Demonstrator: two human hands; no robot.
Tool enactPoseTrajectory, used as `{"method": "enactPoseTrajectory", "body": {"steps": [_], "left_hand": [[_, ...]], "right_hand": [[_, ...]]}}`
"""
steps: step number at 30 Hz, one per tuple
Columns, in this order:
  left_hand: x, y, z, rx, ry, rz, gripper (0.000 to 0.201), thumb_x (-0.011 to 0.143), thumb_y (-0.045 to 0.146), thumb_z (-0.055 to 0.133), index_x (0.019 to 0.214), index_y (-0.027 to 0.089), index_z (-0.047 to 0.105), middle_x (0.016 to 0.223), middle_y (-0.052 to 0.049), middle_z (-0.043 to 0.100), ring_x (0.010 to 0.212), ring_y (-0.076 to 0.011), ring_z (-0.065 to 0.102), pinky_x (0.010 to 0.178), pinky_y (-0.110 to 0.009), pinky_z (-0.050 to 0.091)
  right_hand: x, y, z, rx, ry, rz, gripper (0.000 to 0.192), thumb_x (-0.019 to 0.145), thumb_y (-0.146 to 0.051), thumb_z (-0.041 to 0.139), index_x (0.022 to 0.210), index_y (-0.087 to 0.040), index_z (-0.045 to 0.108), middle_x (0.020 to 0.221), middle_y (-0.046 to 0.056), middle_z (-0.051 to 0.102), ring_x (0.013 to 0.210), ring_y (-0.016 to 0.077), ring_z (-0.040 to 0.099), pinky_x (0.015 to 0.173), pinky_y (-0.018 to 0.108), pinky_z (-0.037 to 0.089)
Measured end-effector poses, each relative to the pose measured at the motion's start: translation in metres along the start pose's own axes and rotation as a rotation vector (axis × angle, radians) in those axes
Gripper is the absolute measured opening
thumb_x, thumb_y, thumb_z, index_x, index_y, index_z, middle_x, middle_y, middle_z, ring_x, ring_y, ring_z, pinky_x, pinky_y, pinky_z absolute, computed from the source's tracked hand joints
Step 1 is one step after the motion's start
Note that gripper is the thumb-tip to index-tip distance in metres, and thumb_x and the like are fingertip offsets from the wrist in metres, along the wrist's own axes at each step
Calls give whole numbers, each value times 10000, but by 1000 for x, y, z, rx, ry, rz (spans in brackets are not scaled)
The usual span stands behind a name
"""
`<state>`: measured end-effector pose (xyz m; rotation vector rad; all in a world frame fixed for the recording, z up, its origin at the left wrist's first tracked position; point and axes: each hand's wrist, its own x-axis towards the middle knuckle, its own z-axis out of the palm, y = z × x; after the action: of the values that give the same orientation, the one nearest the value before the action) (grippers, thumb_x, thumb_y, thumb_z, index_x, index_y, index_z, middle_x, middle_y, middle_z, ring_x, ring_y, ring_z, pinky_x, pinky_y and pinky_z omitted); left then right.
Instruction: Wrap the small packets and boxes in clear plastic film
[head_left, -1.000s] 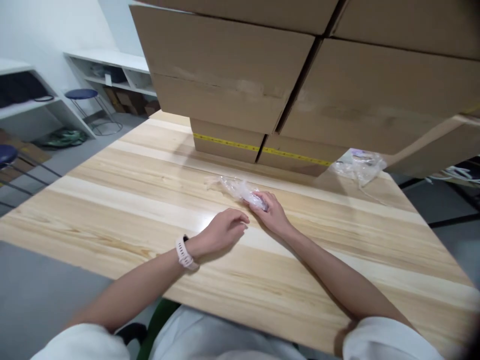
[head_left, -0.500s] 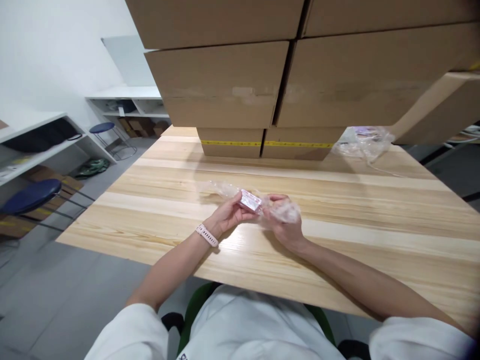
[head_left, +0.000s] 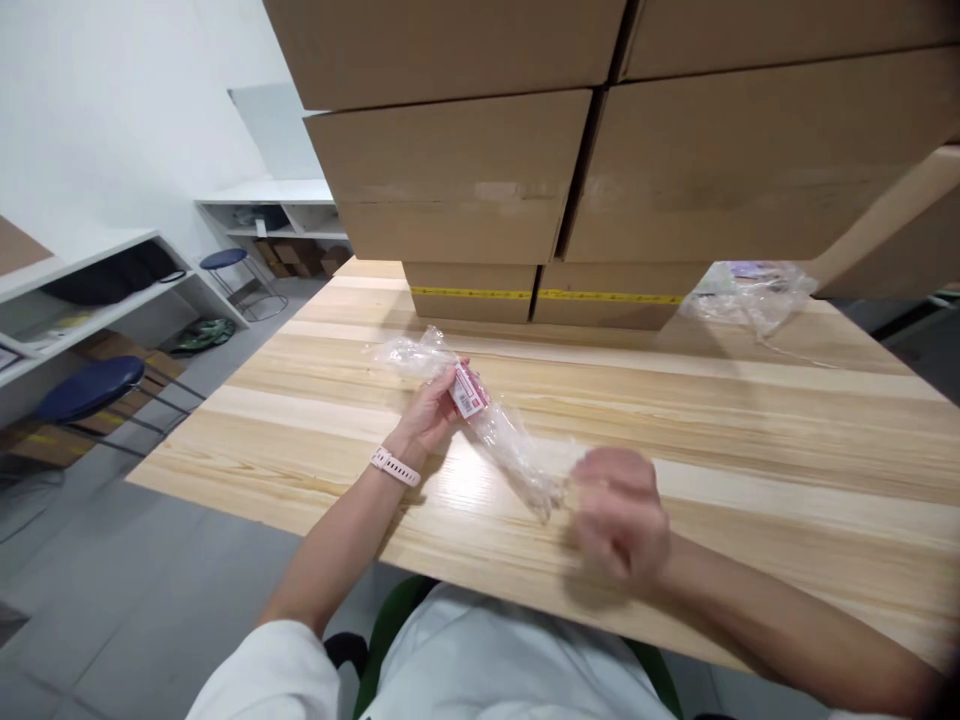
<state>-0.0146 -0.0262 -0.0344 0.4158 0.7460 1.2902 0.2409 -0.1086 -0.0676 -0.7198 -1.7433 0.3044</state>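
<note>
**Two hands on a clear plastic bag above the wooden table**

The left hand (head_left: 430,412) is closed in a pinch around a clear plastic bag (head_left: 501,440), the thumb and fingers pressed on it near a small red and white label (head_left: 469,391). The hand is raised a little off the table (head_left: 750,420), palm turned inward, with the wrist bent up. A pale watch band (head_left: 394,467) sits on that wrist, and the bare forearm runs back and down to a white sleeve (head_left: 270,670) at the lower edge of the view.

The bag stretches in a long crumpled strip. One end fans out past the left hand, towards the cardboard boxes (head_left: 570,170); the other end slants down to the right hand (head_left: 622,515).

The right hand is blurred. It is loosely curled, knuckles up, at the lower end of the bag, and its fingers seem to touch the plastic, but whether they grip it cannot be told. Its forearm runs off to the lower right corner, low over the table.

The boxes stand stacked at the far side of the table, well apart from the hands. A second bundle of clear plastic (head_left: 750,290) lies beside them on the right. A blue stool (head_left: 90,385) stands on the floor to the left.
</note>
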Motion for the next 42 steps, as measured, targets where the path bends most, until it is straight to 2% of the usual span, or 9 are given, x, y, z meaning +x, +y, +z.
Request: {"method": "enactPoseTrajectory", "body": {"steps": [2,5,8,10,15,19,24,29,42], "left_hand": [[-5,-8,4,51,-85,-43,162,949,183,698,1102,131,710,901,-62,749,780,-173,732,768,-331,630],[-13,-28,9,72,-198,-168,272,860,190,807,1108,131,713,885,-52,744,741,-168,719,736,-309,608],[-15,-45,11,48,-240,-257,256,843,194,826,1053,109,708,810,-36,718,673,-147,690,683,-264,574],[-15,-51,10,9,-281,-343,224,893,287,783,982,102,694,784,-58,714,673,-174,698,702,-297,580],[-18,-49,14,-123,-350,-488,463,1000,521,582,971,70,684,850,-155,749,782,-258,740,841,-407,589],[-21,-47,17,-155,-296,-469,428,1018,468,582,1089,58,684,911,-148,758,844,-249,748,861,-384,592],[-22,-45,13,-80,-215,-457,190,985,291,670,1005,103,688,829,-83,736,724,-190,731,750,-346,621],[-21,-41,10,-80,-122,-484,198,929,290,750,975,107,689,829,-67,718,703,-168,712,697,-319,618],[-22,-35,14,-102,-62,-479,175,895,214,780,1013,112,702,818,-51,722,694,-158,726,671,-281,620]], "right_hand": [[24,1,8,121,18,255,165,920,-397,662,1021,-267,673,1023,53,716,965,232,680,848,420,566],[47,6,21,437,-253,812,361,862,-537,743,1010,-213,681,931,57,721,781,195,670,686,345,554],[48,8,27,627,-351,1009,464,725,-575,866,842,-190,634,712,10,670,587,136,591,566,280,489],[46,5,27,681,-331,1015,466,710,-556,891,781,-186,617,658,-4,647,560,117,574,565,265,484],[53,-2,23,849,-240,995,397,752,-508,891,778,-192,652,763,-3,665,636,99,591,615,239,511],[65,-3,15,900,-197,1010,335,791,-516,858,871,-231,704,959,26,717,795,147,667,685,283,581],[80,-3,-5,870,-175,969,322,793,-500,850,911,-232,715,1170,81,733,1099,239,699,657,277,609],[94,-11,-28,811,-137,885,297,816,-492,828,935,-252,699,1179,85,734,1107,245,702,444,183,481],[125,-18,-87,547,178,631,195,831,-450,816,870,-290,709,1127,103,711,972,248,686,336,194,223]]}}
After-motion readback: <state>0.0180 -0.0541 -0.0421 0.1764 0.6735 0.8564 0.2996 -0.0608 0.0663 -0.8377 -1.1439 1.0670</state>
